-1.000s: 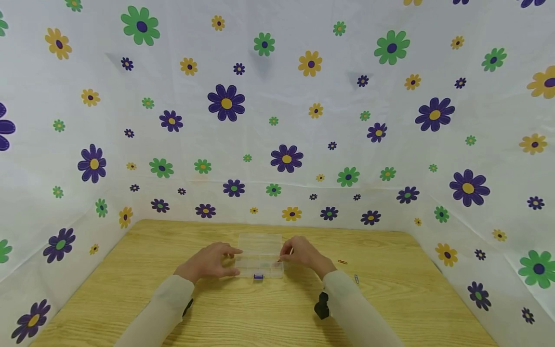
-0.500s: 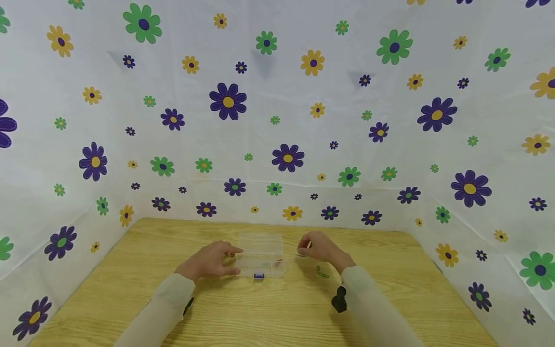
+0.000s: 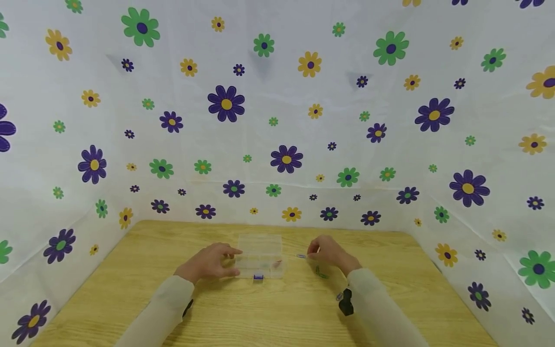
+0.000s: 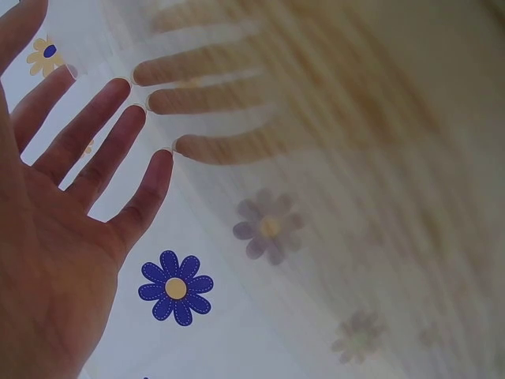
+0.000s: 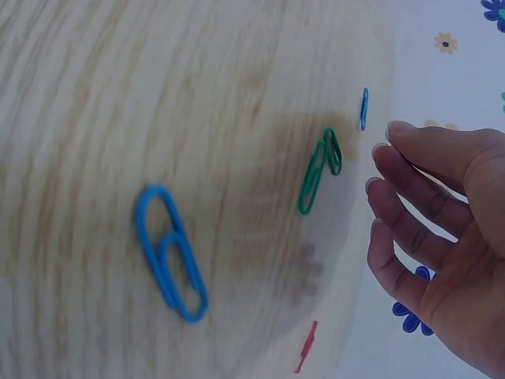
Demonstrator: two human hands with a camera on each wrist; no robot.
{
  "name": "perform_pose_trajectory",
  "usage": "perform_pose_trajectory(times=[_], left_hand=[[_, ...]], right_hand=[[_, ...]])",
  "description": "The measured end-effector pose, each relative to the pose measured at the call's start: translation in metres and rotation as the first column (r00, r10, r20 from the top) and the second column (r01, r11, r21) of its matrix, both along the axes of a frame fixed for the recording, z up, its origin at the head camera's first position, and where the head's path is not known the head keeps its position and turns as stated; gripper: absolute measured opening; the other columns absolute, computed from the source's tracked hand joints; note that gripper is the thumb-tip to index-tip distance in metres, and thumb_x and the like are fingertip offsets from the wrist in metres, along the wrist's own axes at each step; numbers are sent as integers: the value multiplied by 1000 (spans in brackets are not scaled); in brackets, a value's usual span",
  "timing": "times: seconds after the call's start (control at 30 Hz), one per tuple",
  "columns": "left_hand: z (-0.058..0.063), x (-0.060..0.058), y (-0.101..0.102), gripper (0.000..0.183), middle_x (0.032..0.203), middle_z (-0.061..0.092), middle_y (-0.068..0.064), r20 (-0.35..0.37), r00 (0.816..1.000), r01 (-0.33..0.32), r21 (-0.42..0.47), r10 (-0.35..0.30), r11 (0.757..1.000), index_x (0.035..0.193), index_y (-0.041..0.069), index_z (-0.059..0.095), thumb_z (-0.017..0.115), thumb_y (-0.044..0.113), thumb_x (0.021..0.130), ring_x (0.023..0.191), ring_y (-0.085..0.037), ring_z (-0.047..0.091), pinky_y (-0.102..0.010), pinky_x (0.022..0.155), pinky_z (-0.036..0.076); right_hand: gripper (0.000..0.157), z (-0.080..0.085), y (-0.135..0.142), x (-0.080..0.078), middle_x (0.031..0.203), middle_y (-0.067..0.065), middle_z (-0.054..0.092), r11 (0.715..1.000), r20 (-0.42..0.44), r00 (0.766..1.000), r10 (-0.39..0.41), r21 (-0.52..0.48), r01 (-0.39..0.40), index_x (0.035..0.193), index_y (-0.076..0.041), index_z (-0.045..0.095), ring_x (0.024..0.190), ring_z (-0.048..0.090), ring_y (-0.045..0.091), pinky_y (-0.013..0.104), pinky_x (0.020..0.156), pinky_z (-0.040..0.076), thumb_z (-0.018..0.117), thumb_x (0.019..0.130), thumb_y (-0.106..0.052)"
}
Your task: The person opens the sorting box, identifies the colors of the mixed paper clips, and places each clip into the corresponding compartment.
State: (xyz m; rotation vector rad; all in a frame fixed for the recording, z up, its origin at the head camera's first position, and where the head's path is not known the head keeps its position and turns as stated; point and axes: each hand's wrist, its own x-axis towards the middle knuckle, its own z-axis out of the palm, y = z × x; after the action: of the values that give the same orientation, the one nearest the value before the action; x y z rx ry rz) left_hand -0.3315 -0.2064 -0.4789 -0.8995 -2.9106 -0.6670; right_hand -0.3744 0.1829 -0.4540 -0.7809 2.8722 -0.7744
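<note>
A clear plastic divided box (image 3: pixel 259 266) stands on the table with its lid (image 3: pixel 260 243) laid back. At its left side my left hand (image 3: pixel 210 261) rests with spread fingers, index finger and thumb at the edge. A red paper clip (image 3: pixel 277 263) lies in a right-hand compartment. To the right of the box, my right hand (image 3: pixel 330 251) hovers low with loosely bent fingers and nothing between them. Just beyond its fingertips (image 5: pixel 401 126) lies a blue paper clip (image 3: pixel 301 256). Two green paper clips (image 5: pixel 319 170) touch each other on the table nearby.
Closer to the right wrist lies another blue paper clip (image 5: pixel 171 253). In the right wrist view a red paper clip (image 5: pixel 306 347) is on the wooden table (image 3: pixel 269 313). A flower-printed white sheet (image 3: pixel 260 130) encloses the table's back and sides.
My right hand has moved from the box's right edge out to the right. The red clip in the compartment and the blue clip by the fingertips now show. My left hand stays put.
</note>
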Motion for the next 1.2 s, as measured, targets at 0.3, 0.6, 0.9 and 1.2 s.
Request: perform_pose_trajectory(times=[0.3,0.6,0.9,1.2], left_hand=[[-2,0,0,69,110,70,-5,-10,1000,2,-2,-2,1000,138,10,67,77,56,87,101,-22,64,-48,92,54],[-5,-3,-1,68,111,71,-3,-26,1000,8,-6,-8,1000,138,13,67,75,58,88,100,-20,65,-46,90,55],[-5,-4,-1,69,111,71,-3,-17,1000,6,-8,-6,1000,138,12,67,76,58,87,101,-20,64,-47,90,55],[-6,-5,-1,69,112,71,-4,-12,1000,0,-15,-1,1000,138,13,67,76,58,87,101,-21,65,-47,90,55]], right_hand=[[8,-7,-15,-2,83,0,70,991,-2,993,-120,51,120,83,-9,76,77,58,13,35,79,55,77,91,-9],[9,-13,-25,-6,84,0,70,979,0,985,-174,108,173,82,-11,76,76,56,15,35,81,55,79,91,-12],[8,-13,-24,-7,84,1,69,981,1,986,-168,101,167,84,-10,74,76,55,15,35,80,54,78,90,-9],[10,-16,-22,-6,82,0,70,987,-29,990,-134,86,136,83,-10,74,73,56,12,33,76,53,77,91,-8]])
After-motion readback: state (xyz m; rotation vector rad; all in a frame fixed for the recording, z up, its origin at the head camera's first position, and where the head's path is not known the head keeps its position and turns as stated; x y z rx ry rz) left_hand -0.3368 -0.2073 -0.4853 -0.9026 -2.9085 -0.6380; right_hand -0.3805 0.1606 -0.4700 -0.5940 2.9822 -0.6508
